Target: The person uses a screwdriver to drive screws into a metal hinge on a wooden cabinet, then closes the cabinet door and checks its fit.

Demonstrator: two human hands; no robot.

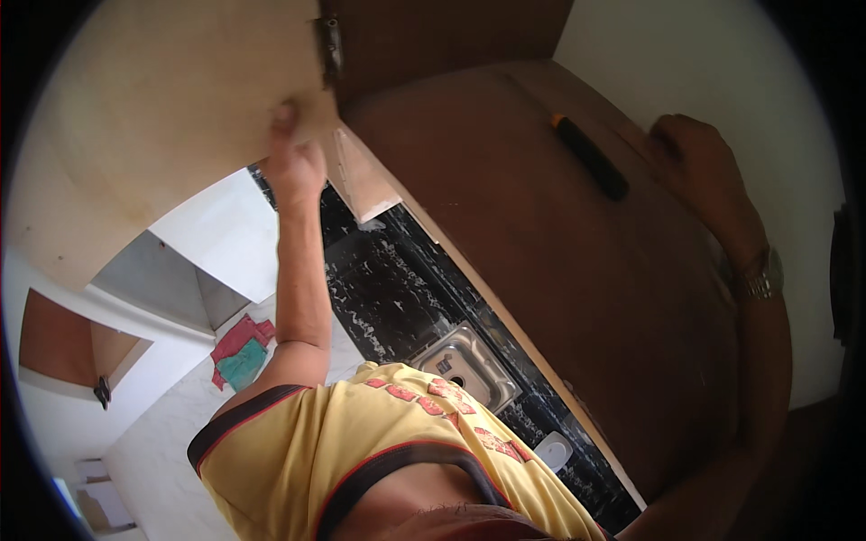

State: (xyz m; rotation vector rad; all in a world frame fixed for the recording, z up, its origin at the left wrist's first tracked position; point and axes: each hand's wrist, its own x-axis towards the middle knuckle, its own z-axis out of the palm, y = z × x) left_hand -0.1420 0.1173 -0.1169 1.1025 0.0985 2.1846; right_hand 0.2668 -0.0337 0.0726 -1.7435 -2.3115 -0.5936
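Note:
My left hand (296,167) is raised at the lower edge of a pale wooden cabinet door (171,99), its thumb against the door's face and its other fingers mostly hidden. My right hand (699,158), with a metal watch (767,273) on the wrist, reaches into the dark brown cabinet (541,261) beside its white wall. Its fingers are curled, and shadow hides what they may hold. Close to them, a screwdriver (591,158) with a black and orange handle lies on the brown panel, its thin shaft pointing away.
A metal hinge (330,43) joins the door at the top. Below are a black marbled counter (383,279), a steel sink (478,370) and a small white dish (552,449). Red and green cloths (242,353) lie at the lower left, near white cabinets (216,230).

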